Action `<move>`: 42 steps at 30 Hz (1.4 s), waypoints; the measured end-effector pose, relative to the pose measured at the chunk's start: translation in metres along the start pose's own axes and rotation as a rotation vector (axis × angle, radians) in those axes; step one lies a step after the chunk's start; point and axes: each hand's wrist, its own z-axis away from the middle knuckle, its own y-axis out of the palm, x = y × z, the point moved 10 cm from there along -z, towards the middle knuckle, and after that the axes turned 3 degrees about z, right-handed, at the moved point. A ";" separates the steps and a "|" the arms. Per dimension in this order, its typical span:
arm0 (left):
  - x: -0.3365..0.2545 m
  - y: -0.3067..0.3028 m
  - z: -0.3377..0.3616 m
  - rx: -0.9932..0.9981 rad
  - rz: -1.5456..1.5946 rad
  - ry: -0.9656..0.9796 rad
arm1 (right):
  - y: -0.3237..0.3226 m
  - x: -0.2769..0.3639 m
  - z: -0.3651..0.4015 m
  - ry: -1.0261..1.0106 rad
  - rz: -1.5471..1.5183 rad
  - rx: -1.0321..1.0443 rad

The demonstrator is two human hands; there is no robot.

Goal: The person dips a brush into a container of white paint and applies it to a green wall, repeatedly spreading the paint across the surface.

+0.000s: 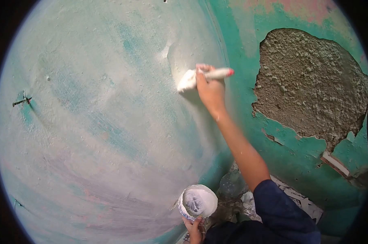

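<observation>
My right hand (211, 91) is closed around the handle of a paintbrush (187, 81). Its thick bristles are loaded with white paint and meet the pale wall (111, 81) near the corner. The red-tipped end of the handle points right. Lower down, my left hand (195, 228) grips a small round paint tub (210, 200) by its near side. White paint coats the tub's inside, with a greyish patch in the middle, and blue pattern shows on its outside. Thin whitish paint covers the wall, with turquoise showing through in streaks.
To the right, a green wall (249, 122) has a large patch of bare rough plaster (310, 81) with broken edges. A nail (22, 101) sticks out of the pale wall at the left. Rubble (249, 199) and a clear rounded container (232, 184) lie below by the corner.
</observation>
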 end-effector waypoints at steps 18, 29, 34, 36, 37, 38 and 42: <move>0.012 -0.008 -0.004 0.023 -0.079 -0.059 | -0.069 -0.238 0.119 0.466 0.171 0.039; 0.005 0.000 -0.004 -0.013 -0.027 -0.027 | -0.017 -0.074 -0.013 -0.002 -0.378 0.108; 0.005 0.000 -0.007 -0.044 -0.014 -0.020 | -0.060 -0.229 0.088 0.415 -0.388 -0.088; 0.005 0.001 -0.007 -0.054 -0.016 -0.019 | -0.080 -0.274 0.120 0.472 -0.341 -0.114; 0.005 0.002 -0.007 -0.043 -0.025 -0.018 | -0.088 -0.296 0.133 0.541 -0.268 -0.103; 0.004 0.003 -0.007 -0.031 -0.034 -0.018 | -0.093 -0.304 0.139 0.609 -0.194 -0.093; 0.005 0.006 -0.004 -0.033 -0.062 -0.036 | -0.093 -0.267 0.097 0.495 0.105 -0.004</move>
